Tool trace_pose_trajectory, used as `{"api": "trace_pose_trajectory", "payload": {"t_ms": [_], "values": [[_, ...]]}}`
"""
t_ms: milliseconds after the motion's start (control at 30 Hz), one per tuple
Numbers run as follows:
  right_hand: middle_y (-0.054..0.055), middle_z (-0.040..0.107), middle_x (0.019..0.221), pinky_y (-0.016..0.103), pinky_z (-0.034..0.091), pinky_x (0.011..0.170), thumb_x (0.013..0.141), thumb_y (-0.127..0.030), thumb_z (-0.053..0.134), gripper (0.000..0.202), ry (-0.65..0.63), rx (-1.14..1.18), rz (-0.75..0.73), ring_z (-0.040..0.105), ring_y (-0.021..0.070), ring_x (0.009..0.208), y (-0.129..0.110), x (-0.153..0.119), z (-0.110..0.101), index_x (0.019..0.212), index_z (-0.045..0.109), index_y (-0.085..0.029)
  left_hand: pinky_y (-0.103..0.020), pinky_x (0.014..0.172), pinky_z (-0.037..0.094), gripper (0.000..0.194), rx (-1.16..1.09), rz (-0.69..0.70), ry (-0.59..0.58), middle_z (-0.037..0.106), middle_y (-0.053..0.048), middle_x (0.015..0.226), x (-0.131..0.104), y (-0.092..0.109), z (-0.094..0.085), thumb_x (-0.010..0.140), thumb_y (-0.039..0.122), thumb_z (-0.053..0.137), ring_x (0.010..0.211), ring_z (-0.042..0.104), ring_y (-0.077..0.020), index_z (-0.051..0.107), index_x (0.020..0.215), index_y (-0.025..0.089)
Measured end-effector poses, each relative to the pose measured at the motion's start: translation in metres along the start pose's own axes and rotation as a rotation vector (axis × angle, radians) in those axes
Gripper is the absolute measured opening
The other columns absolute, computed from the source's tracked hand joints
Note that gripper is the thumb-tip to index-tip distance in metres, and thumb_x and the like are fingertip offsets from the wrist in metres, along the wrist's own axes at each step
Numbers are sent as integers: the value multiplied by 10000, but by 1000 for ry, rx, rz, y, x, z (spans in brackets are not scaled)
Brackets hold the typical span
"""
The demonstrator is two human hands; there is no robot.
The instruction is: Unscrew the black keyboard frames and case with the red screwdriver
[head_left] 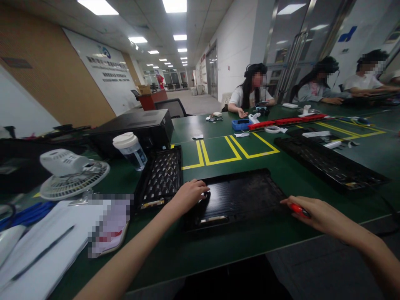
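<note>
A flat black panel (240, 196), like a computer case cover with a raised rim, lies on the green table in front of me. My left hand (192, 192) grips its upper left edge, fingers curled over the rim. At the panel's right edge is my right hand (312, 212), closed around a red-and-black handle that looks like a screwdriver (300, 210); its shaft cannot be made out. The index finger points along it toward the panel's rim. Left of the panel lies a black case part with a patterned mesh (164, 173), partly behind my left forearm.
Left are a cup (129, 150), a white fan (75, 173), papers (71, 225) with a pen, a phone (114, 229) and a black computer case (134, 129). Another black panel (331, 162) lies right. Across sit several people near a blue box (242, 124) and a red strip (287, 121).
</note>
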State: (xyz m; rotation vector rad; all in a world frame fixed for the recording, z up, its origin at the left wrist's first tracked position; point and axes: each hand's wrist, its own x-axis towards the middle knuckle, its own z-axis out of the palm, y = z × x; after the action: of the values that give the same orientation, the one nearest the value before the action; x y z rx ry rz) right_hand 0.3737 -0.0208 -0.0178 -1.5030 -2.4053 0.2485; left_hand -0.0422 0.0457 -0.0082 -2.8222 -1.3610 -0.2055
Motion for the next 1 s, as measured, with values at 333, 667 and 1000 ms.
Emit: {"api": "trace_pose_trajectory", "payload": {"t_ms": [333, 667, 1000], "values": [[65, 717, 1111, 434, 591, 809, 825, -435, 628, 243, 283, 197, 13, 716, 268, 922, -16, 0, -51, 1003, 632, -269, -290, 765, 396, 131, -42, 45, -2, 740, -39, 866, 12, -18, 6, 846, 184, 622, 856, 614, -195, 747, 845, 222], [-6, 676, 755, 246, 397, 315, 694, -114, 737, 248, 834, 965, -208, 596, 141, 487, -79, 65, -79, 814, 553, -229, -285, 765, 469, 91, -407, -214, 76, 715, -30, 889, -8, -9, -6, 815, 206, 588, 807, 654, -170, 652, 873, 179], [-105, 474, 567, 132, 233, 318, 736, -209, 660, 233, 797, 1629, -164, 374, 17, 356, -149, 134, -45, 789, 433, -216, -269, 760, 510, 81, -938, -212, 49, 662, -14, 830, -33, 38, -6, 762, 220, 642, 798, 637, -145, 609, 812, 165]]}}
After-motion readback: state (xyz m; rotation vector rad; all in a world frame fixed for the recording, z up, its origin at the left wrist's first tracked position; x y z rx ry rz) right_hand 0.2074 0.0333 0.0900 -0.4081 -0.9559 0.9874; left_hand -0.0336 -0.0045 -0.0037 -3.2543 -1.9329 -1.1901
